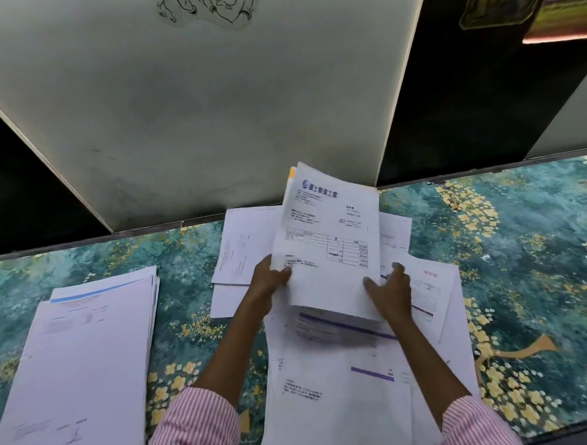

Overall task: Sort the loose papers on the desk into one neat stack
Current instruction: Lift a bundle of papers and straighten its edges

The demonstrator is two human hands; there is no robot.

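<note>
Nearest my viewpoint, two pink-and-white pinstriped woven shirt cuffs [194,428] frame the lower edge, with bare forearms reaching forward from them. Between and beneath the forearms lies a loose, fanned spread of thin white rectangular printed sheets [331,390], some with purple bars, their edges misaligned and overlapping on the worktop [525,261], which is covered in a glossy teal marbled pattern with yellow blossom motifs.

I see the left hand [266,281] pinching the lower left edge of a raised sheaf of white paper [330,240], thumb on the front face and fingers hidden behind. The top sheet of the sheaf is a smooth form with a blue logo, dark lettering and a ruled table; the sheaf tilts up and away, slightly bowed, with a sliver of orange-yellow paper [293,174] showing at its upper left corner.

The right hand [389,292] is at the sheaf's lower right edge, fingers curled over the edge and thumb spread on the front; I cannot tell how firmly it grips. Just beside it lies a flat white sheet with a red heading [431,290].

Well apart on the left rests a squared pile of white sheets [85,362], its top page bearing a pale blue stripe.

Behind the worktop rises a matt, scuffed off-white panel [194,108] carrying a black line drawing [206,5], flanked by dark panels.
</note>
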